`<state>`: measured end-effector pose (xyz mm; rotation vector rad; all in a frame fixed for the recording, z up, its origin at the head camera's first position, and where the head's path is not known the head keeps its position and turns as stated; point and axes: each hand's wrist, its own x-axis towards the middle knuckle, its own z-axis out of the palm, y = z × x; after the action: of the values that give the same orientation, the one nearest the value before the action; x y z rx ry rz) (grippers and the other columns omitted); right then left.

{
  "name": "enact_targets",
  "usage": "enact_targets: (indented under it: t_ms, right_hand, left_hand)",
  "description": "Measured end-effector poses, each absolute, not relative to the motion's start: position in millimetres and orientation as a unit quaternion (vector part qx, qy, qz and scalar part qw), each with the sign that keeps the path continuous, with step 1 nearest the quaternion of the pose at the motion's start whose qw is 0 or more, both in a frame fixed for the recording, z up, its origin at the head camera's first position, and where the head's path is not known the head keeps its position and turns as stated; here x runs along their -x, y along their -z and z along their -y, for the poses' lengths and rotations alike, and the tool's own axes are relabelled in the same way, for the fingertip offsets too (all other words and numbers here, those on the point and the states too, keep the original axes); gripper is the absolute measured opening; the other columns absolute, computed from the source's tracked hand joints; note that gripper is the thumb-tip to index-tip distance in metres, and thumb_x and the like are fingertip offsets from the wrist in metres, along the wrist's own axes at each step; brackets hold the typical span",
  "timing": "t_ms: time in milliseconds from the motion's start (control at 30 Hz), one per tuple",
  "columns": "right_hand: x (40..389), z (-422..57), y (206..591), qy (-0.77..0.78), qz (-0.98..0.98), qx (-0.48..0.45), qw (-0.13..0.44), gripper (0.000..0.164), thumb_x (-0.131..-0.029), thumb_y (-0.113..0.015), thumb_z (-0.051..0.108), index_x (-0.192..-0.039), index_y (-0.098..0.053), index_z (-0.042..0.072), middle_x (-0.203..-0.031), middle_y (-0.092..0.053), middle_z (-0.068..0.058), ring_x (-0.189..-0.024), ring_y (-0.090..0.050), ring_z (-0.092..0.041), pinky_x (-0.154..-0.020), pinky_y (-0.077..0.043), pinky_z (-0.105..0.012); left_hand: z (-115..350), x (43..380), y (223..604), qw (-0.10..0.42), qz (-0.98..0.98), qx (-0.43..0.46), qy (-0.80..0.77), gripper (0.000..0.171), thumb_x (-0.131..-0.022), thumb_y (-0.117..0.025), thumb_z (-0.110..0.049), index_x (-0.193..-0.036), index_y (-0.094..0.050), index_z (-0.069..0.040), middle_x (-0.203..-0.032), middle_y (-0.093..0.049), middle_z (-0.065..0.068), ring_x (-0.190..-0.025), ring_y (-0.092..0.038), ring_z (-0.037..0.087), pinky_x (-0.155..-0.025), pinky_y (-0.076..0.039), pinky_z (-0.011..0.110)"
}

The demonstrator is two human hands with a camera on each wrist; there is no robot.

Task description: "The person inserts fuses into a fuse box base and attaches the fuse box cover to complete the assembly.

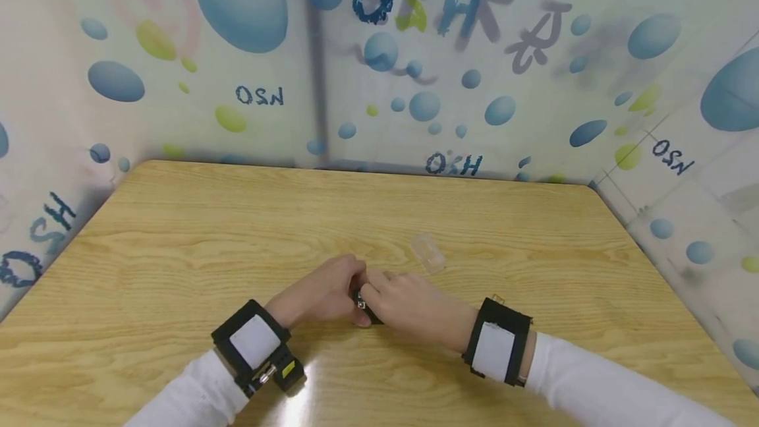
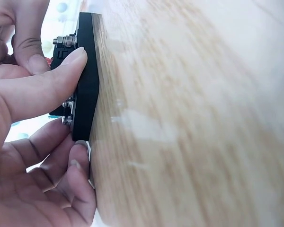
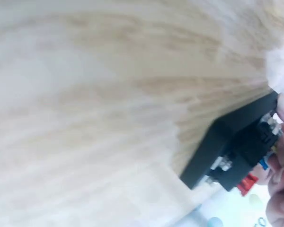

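A black fuse block (image 2: pixel 86 90) with metal bolts and small coloured pieces is between my two hands, low over the table. My left hand (image 1: pixel 329 292) grips it from the left, with a thumb laid against its body in the left wrist view. My right hand (image 1: pixel 409 298) curls its fingers onto the bolted top from the right, covering most of the block in the head view. A red piece (image 3: pixel 247 184) and a blue piece (image 3: pixel 264 163) stick out of the top beside the fingers. What the right fingertips pinch there I cannot tell.
A clear plastic cover (image 1: pixel 428 253) lies on the wooden table (image 1: pixel 207 229) just beyond the right hand. A small gold-coloured bit (image 1: pixel 498 298) shows behind the right wrist band. Printed wall panels (image 1: pixel 379 130) rise at the back and both sides.
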<state>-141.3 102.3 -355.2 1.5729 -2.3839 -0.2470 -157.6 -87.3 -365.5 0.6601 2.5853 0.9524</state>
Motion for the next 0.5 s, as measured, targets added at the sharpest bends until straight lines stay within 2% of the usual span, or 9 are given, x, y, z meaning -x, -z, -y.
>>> enact_targets:
  t_ms: [167,233,400,500]
  right_hand:
    - [145.8,-105.3,353.2,0.037,0.837,-0.541,0.076,0.027,-0.082,-0.071,0.008,-0.101,-0.054,0.013,-0.091,-0.050,0.002,-0.068,-0.047,-0.006,-0.052,-0.037,-0.018]
    - [147.7,-105.2,352.2,0.012,0.840,-0.538,0.065,0.022,-0.084,-0.068,0.005,-0.098,-0.053,0.013,-0.088,-0.049,0.002,-0.067,-0.045,-0.006,-0.052,-0.035,-0.017]
    - [150.2,-103.6,349.3,-0.024,0.842,-0.537,0.055,0.009,-0.093,-0.064,0.010,-0.095,-0.055,0.013,-0.086,-0.051,0.003,-0.068,-0.044,-0.006,-0.055,-0.036,-0.017]
    - [150.1,-103.2,348.1,-0.030,0.845,-0.532,0.049,0.009,-0.092,-0.064,0.010,-0.093,-0.056,0.013,-0.085,-0.052,0.003,-0.068,-0.044,-0.006,-0.056,-0.036,-0.016]
  left_hand:
    - [86.4,157.4,365.7,0.163,-0.901,-0.220,-0.336,0.035,-0.063,-0.091,-0.017,-0.082,-0.062,-0.012,-0.083,-0.057,0.000,-0.075,-0.051,0.015,-0.066,-0.043,0.026]
    - [85.8,157.3,365.7,0.165,-0.901,-0.215,-0.339,0.035,-0.063,-0.091,-0.016,-0.081,-0.061,-0.012,-0.083,-0.057,0.001,-0.075,-0.051,0.015,-0.066,-0.043,0.027]
    - [85.3,157.2,364.5,0.167,-0.902,-0.209,-0.339,0.035,-0.063,-0.091,-0.016,-0.081,-0.061,-0.012,-0.083,-0.056,0.001,-0.075,-0.050,0.016,-0.066,-0.042,0.027]
    - [84.6,157.2,364.2,0.170,-0.902,-0.205,-0.338,0.035,-0.064,-0.091,-0.017,-0.081,-0.060,-0.012,-0.083,-0.056,0.001,-0.076,-0.050,0.016,-0.067,-0.042,0.028]
